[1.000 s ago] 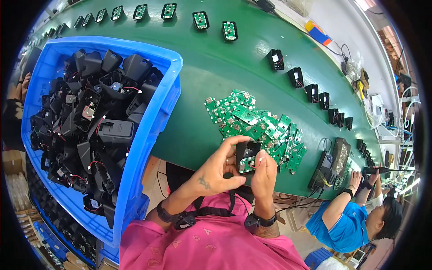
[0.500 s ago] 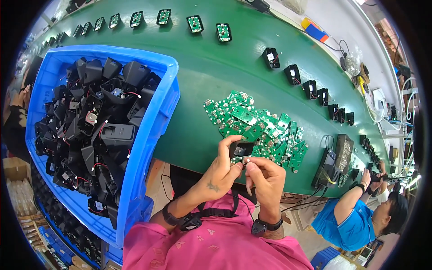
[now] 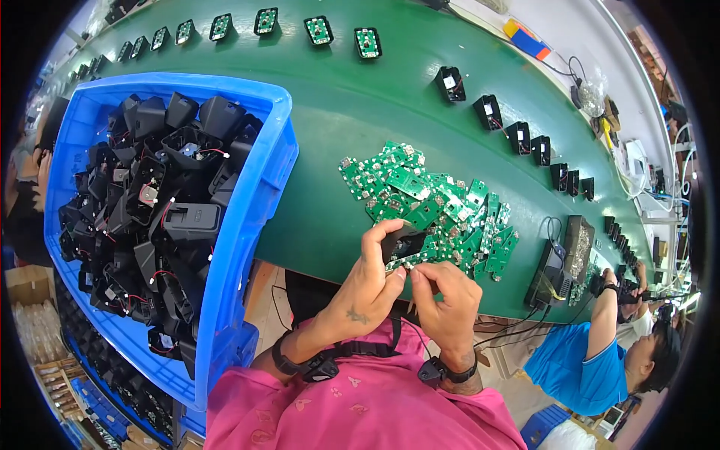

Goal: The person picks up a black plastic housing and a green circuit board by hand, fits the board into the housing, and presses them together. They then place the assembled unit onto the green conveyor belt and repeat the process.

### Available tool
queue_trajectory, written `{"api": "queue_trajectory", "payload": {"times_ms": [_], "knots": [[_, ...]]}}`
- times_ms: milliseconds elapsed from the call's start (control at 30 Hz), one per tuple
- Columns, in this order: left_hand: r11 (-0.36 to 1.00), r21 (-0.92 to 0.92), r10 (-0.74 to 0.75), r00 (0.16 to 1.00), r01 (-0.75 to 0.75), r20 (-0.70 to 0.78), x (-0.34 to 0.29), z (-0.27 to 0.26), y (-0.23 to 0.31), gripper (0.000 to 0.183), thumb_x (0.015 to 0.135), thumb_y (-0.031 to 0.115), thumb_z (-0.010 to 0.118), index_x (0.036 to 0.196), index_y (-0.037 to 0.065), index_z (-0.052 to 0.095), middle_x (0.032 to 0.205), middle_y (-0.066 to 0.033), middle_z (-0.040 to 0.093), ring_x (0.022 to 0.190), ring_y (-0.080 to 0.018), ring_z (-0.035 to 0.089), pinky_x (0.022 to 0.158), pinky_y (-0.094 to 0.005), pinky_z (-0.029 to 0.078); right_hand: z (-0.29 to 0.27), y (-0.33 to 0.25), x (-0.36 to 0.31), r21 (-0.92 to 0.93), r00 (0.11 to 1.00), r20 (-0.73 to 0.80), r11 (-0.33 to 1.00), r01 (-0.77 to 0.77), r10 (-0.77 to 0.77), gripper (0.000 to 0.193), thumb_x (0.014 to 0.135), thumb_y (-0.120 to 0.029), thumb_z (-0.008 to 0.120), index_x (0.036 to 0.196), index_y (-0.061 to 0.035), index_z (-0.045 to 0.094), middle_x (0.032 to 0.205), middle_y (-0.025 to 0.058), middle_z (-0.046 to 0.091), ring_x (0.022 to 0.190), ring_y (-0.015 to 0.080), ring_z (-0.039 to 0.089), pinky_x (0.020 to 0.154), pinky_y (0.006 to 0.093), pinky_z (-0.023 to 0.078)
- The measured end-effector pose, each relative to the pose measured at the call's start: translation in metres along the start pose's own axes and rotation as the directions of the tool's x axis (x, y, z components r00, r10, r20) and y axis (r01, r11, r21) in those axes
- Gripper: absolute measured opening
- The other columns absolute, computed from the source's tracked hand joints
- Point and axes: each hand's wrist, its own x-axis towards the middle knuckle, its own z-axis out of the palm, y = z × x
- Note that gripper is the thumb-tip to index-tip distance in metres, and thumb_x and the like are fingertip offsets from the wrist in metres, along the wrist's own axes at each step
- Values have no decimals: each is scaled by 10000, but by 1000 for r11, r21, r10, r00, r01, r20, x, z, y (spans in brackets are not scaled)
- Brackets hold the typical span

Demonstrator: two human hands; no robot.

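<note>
Grips a black housing in the left hand, with the forefinger curled round its far left side and the thumb pressed near a green board at its near edge. Pinches a small white bit between thumb and forefinger of the right hand, just beside the left thumb tip. Has loose boards heaped just beyond the fingers, on the green table. Has, well left of the fingers, a blue bin full of spare housings. Has, far beyond the fingers, board-fitted housings and, farther right, open housings. Has, right of the fingers, an adapter and a co-worker.
</note>
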Motion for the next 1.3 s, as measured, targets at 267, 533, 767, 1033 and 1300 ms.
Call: {"api": "queue_trajectory", "payload": {"times_ms": [267, 533, 767, 1033, 1300], "knots": [[997, 69, -18, 1000, 17, 23, 0, 0, 5, 550, 932, 14, 477, 1419, -40, 226, 1342, -301, 408, 1227, -431, 476, 1063, -458, 363, -3, 1, 1, -88, 995, 64, 993, 81, -75, 100, 813, 14, 702, 894, -15, 651, 744, 90, 631, 575, 246, 627, 497, 339, 490], [935, 331, 111, 991, -128, 71, -2, 0, 7, 586, 881, -48, 532, 1400, -19, 263, 1291, -283, 451, 1112, -438, 542, 963, -473, 432, -1, -1, -2, -176, 993, 95, 981, 85, -69, 105, 779, -14, 705, 861, -43, 647, 686, 88, 583, 524, 259, 590, 470, 360, 468], [948, 277, 150, 988, -154, 35, -4, 1, 3, 607, 860, -69, 544, 1394, -16, 261, 1257, -292, 457, 1089, -456, 536, 963, -481, 430, 2, 0, -5, -96, 997, 71, 995, 23, -16, 105, 782, -8, 702, 865, -31, 644, 680, 100, 590, 526, 271, 590, 469, 368, 461], [871, 390, 300, 952, -299, 60, -6, 3, -10, 687, 831, -64, 584, 1420, 39, 245, 1246, -326, 407, 974, -516, 537, 764, -518, 506, 3, -5, -5, -91, 996, 84, 996, 23, -15, 76, 808, 0, 683, 869, -26, 646, 683, 110, 592, 542, 284, 596, 474, 378, 460], [997, 80, 6, 1000, -5, -22, 5, 2, -6, 638, 879, -43, 533, 1437, 30, 234, 1273, -291, 449, 1079, -440, 559, 932, -494, 451, 9, 13, 0, 75, 994, -15, 992, -106, 108, 138, 861, -27, 678, 994, 2, 656, 783, 115, 647, 604, 218, 652, 526, 314, 500]]}}
